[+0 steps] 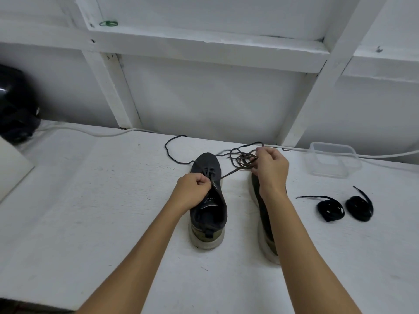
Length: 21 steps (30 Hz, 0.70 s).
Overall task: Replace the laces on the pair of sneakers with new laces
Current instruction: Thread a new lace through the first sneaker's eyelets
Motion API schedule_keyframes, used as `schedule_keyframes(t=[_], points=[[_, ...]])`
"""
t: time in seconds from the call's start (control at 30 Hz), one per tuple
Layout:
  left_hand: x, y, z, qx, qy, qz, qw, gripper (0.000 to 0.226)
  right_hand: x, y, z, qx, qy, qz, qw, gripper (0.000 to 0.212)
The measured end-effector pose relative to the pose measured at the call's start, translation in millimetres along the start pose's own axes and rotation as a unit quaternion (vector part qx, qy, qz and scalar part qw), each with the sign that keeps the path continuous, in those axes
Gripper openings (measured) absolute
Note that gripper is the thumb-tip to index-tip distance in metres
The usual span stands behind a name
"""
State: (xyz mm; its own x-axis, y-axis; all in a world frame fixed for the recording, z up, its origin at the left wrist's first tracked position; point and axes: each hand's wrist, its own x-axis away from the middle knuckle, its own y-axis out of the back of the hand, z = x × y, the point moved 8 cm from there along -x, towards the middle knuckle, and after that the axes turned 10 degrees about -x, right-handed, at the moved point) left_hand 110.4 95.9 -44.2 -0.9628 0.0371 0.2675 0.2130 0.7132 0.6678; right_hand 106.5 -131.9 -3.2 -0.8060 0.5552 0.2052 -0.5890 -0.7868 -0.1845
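two dark sneakers on white surface (90,223), toes pointing away from the person. left sneaker (207,214) in centre, heel w/ olive patch + pale sole toward camera. right sneaker (264,214) just beside it, mostly hidden under the right forearm. left hand (192,189) curled, pinching at the eyelet area/tongue of left sneaker. right hand (271,171) curled, gripping a tangled bunch of old lace (240,162) above the right sneaker's toe; one strand runs taut from it down to left sneaker's eyelets, another end loops loose on surface behind the toe. two coiled black new laces (344,208) lie side by side, well right of the shoes. clear plastic container (332,162) behind them near wall, white cable (374,156) running over it. black object (15,105) at far left edge.
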Motion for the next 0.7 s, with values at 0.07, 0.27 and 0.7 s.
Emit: schedule_keyframes(t=[0.07,0.27,0.7], points=[[0.3,-0.2,0.1,0.002,-0.001,0.000,1.000,0.011,2.8,6.3,0.9,0.042,0.031,-0.024,0.998,0.014],[1.5,1.9,-2.3,0.000,-0.007,-0.004,1.000,0.011,10.4,8.9,6.6,0.238,0.108,-0.034,0.965,0.029],[-2.0,11.8,-11.6,-0.089,-0.037,-0.021,0.995,0.013,49.9,-8.3,-7.2,0.409,0.138,0.045,0.901,0.024]])
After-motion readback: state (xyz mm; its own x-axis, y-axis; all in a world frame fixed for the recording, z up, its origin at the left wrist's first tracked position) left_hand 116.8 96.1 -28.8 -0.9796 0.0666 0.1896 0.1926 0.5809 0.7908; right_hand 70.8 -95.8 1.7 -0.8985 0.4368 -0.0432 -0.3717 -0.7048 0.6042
